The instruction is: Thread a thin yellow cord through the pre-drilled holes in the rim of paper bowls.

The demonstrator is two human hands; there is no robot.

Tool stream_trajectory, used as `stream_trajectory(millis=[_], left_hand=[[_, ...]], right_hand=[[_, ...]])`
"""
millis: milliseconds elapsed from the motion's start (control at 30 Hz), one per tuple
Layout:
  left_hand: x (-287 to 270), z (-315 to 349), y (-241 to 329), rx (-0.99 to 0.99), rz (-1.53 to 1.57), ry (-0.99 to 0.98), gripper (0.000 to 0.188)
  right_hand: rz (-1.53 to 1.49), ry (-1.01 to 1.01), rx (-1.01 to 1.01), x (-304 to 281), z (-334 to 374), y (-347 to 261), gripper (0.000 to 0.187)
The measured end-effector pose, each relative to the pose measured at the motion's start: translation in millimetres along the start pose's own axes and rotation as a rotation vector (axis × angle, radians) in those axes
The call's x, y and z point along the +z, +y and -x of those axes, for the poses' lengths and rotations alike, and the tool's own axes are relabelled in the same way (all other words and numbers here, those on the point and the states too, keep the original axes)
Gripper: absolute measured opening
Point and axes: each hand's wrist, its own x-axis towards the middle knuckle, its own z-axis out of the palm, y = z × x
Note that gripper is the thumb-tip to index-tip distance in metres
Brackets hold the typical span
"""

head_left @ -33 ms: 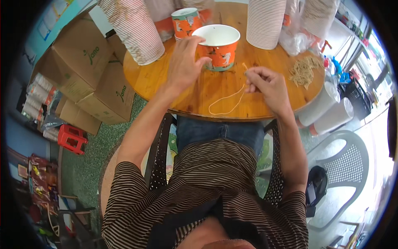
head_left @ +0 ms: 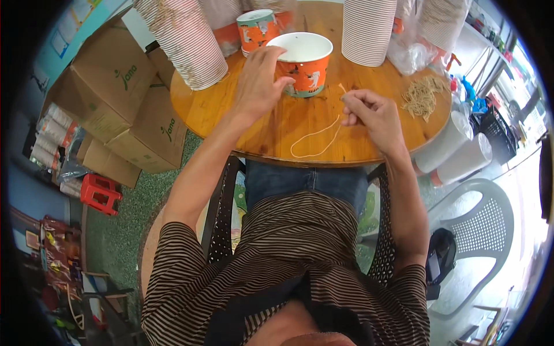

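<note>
A paper bucket [head_left: 314, 72], orange with a green base band and white inside, stands upright on the wooden table in front of me. My left hand [head_left: 257, 83] is at its left side, fingers curved over the rim and thumb apart from them in front of the wall; whether it presses on the bucket I cannot tell. To the bucket's right, my right hand [head_left: 366, 112] is closed in a pinch on a thin tan string [head_left: 309, 135]. A short end sticks up above the fingers. The rest curves in a loose loop over the tabletop.
Behind the bucket stands a smaller orange tub [head_left: 257, 34]. Tall stacks of nested paper cups rise at the left [head_left: 193, 52] and right [head_left: 368, 34]. A pile of tan strings [head_left: 424, 97] lies near the right edge. Cardboard boxes [head_left: 109, 86] and a red stool [head_left: 101, 193] are left of the table.
</note>
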Motion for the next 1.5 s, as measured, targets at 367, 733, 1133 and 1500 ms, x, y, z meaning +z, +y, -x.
stream_trajectory(millis=[367,733,1133,1500], left_hand=[[10,6,9,-0.047,0.207,-0.217,0.017],[-74,58,76,-0.039,0.154,-0.287,0.021],[-69,62,88,-0.239,0.219,-0.303,0.036],[-73,61,98,-0.225,0.191,-0.312,0.037]], right_hand=[[-0.035,0.018,0.062,4,1,19,0.028],[0.048,-0.033,0.135,50,35,-5,0.028],[0.206,0.042,-0.02,69,52,5,0.017],[0.216,0.01,-0.011,74,50,9,0.015]])
